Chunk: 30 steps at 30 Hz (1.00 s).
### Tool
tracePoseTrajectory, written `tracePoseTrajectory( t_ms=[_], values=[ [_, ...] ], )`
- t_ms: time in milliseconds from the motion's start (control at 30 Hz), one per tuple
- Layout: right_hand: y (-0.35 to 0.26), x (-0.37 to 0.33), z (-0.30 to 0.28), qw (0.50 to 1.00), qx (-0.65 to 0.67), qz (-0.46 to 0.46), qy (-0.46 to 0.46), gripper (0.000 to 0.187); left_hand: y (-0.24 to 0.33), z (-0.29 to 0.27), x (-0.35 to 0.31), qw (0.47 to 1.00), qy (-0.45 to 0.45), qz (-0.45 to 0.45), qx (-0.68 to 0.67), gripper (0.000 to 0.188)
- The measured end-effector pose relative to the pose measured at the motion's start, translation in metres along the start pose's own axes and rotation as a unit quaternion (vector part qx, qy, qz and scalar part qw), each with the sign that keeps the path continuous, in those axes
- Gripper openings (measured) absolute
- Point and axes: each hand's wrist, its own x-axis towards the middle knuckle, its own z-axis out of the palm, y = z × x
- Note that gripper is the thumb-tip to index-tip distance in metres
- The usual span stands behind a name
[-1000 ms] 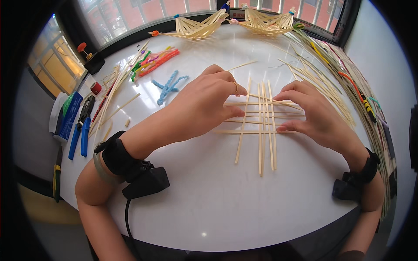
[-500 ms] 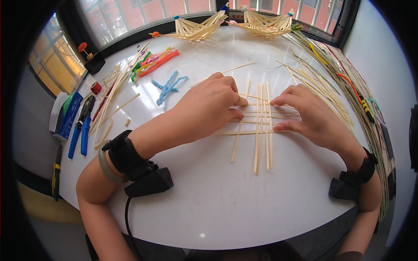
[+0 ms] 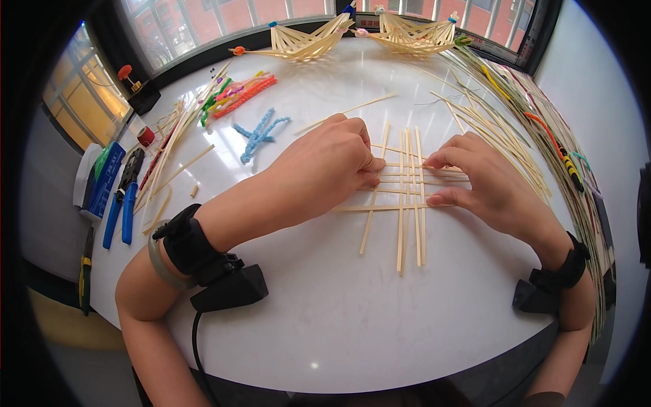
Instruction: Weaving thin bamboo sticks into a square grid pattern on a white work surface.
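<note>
Several thin, pale bamboo strips (image 3: 403, 237) lie crossed in a loose open lattice on the white table. Some run away from me and others cross them sideways. At the lattice's left side, my left hand (image 3: 332, 157) is closed, thumb and forefinger pinched at a crosswise strip; its palm hides the strip ends there. Over on the right side, my right hand (image 3: 475, 171) has thumb and forefinger spread apart, the tips resting on crosswise strips close to the rightmost lengthwise one. A separate lengthwise strip (image 3: 367, 234) slants just right of my left fingertips.
Two woven bamboo pieces (image 3: 308, 44) stand at the back by the window. Blue fuzzy stems (image 3: 258, 136) and a colourful bundle of stems (image 3: 237, 98) lie left. Blue-handled pliers (image 3: 127, 203) sit farther left. Long loose strips (image 3: 495, 132) cover the right side.
My left thumb and forefinger have drawn closer together at the lattice's left side. My right hand stays almost where it was, and the lattice keeps its shape.
</note>
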Motion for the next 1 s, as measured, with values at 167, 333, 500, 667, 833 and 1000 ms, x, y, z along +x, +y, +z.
tracePoseTrajectory(
  t_ms=[167,333,500,667,833,1000],
  values=[
    [-0.001,0.000,-0.003,1.000,-0.005,0.003,-0.011,0.035,0.000,0.000,0.001,1.000,0.006,0.007,-0.006,0.022],
    [-0.002,0.000,-0.002,1.000,-0.015,-0.008,0.016,0.038,-0.001,0.001,0.001,1.000,-0.009,0.004,0.012,0.026],
    [-0.003,0.001,-0.004,0.999,0.006,0.044,-0.028,0.050,-0.013,0.010,0.001,0.996,0.084,0.017,0.013,0.036],
    [0.000,0.000,-0.003,0.999,0.027,0.033,-0.027,0.044,-0.009,0.000,0.000,0.999,0.031,0.006,0.012,0.033],
    [-0.003,0.001,-0.003,0.998,0.012,0.047,-0.037,0.046,-0.010,0.000,0.000,0.999,0.033,0.007,-0.008,0.029],
    [-0.002,0.001,-0.002,0.999,0.025,0.028,-0.020,0.038,-0.009,0.001,0.001,0.999,0.036,-0.004,-0.014,0.025]
  ],
)
